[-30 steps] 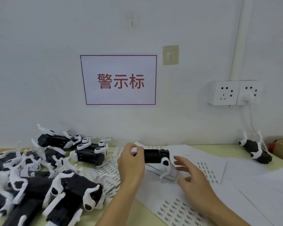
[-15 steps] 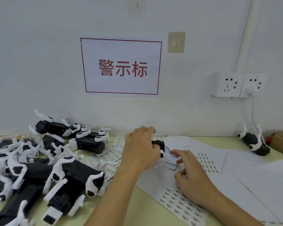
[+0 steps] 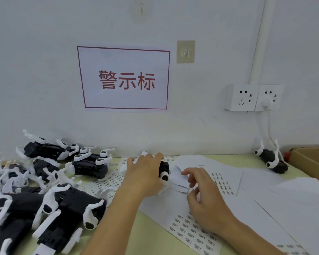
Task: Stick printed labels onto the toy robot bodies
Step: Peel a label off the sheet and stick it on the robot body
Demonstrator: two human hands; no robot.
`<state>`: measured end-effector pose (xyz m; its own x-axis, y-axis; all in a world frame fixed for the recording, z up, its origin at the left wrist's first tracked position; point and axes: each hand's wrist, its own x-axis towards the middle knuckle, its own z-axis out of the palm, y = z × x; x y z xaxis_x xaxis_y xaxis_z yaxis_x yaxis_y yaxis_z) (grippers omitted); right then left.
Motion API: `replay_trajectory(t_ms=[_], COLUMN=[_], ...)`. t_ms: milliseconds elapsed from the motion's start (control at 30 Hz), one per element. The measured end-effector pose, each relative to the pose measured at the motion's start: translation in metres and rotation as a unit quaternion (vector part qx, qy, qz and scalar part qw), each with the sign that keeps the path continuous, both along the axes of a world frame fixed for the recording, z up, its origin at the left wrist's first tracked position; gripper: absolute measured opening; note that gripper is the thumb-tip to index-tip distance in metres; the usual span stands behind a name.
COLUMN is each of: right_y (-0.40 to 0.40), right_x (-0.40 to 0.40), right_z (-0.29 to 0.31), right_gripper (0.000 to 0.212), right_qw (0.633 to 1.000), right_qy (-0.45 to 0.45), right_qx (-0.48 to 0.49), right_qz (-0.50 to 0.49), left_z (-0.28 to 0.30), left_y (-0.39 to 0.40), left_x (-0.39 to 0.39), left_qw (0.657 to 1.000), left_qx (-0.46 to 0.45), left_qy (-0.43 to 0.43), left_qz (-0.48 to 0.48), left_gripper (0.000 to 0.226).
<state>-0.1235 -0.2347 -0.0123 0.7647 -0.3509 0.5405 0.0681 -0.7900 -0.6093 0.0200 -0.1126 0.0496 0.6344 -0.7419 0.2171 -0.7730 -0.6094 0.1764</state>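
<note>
My left hand point(image 3: 145, 174) grips a black toy robot body with white legs point(image 3: 164, 171) at the table's middle, covering most of it. My right hand point(image 3: 203, 197) hovers just to its right over the label sheets, fingers curled with the fingertips close together; whether a label sits between them I cannot tell. A white sheet of small printed labels point(image 3: 193, 230) lies under and in front of my right hand. More label sheets point(image 3: 223, 181) lie behind it.
A pile of several black-and-white toy robots point(image 3: 50, 197) fills the table's left side. One single robot point(image 3: 271, 159) lies at the far right by a cardboard box point(image 3: 313, 161). Blank white sheets point(image 3: 293, 197) cover the right. Wall sockets point(image 3: 254, 97) and a red-bordered sign point(image 3: 125, 79) hang behind.
My left hand has rolled over the robot body so its back faces up. My right hand has drawn in close beside it and curled its fingers. The camera has tilted down.
</note>
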Motion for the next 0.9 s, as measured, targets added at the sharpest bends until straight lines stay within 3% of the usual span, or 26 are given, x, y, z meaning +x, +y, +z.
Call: replay_trajectory(t_ms=[100, 167, 267, 333, 400, 500, 700, 900], right_y=[0.004, 0.001, -0.012, -0.026, -0.043, -0.063, -0.069, -0.06], right_x=[-0.003, -0.006, -0.009, -0.009, -0.009, -0.011, -0.015, -0.016], right_z=[0.01, 0.02, 0.032, 0.035, 0.033, 0.024, 0.014, 0.011], right_gripper=[0.044, 0.034, 0.027, 0.024, 0.026, 0.031, 0.029, 0.014], right_qw=[0.989, 0.966, 0.945, 0.928, 0.903, 0.879, 0.892, 0.932], right_qy=[-0.15, -0.256, -0.304, -0.296, -0.281, -0.232, -0.142, 0.006], right_qx=[0.007, -0.011, 0.073, 0.17, 0.257, 0.317, 0.265, 0.155], right_qz=[-0.014, -0.043, -0.1, -0.147, -0.199, -0.272, -0.337, -0.328], left_z=[0.01, 0.016, 0.011, -0.006, -0.03, -0.057, -0.068, -0.072], left_y=[-0.004, -0.012, -0.028, -0.036, -0.041, -0.046, -0.05, -0.051], left_x=[-0.011, -0.024, -0.045, -0.06, -0.069, -0.068, -0.063, -0.063], left_qw=[0.998, 0.99, 0.972, 0.968, 0.966, 0.969, 0.974, 0.974], left_qx=[-0.043, -0.106, -0.172, -0.154, -0.087, -0.017, -0.073, -0.124], left_qy=[-0.015, -0.049, -0.033, 0.052, 0.137, 0.144, 0.161, 0.139], left_qz=[-0.042, -0.083, -0.158, -0.192, -0.202, -0.202, -0.139, -0.13], left_gripper=[0.077, 0.072, 0.052, 0.044, 0.049, 0.057, 0.048, 0.038])
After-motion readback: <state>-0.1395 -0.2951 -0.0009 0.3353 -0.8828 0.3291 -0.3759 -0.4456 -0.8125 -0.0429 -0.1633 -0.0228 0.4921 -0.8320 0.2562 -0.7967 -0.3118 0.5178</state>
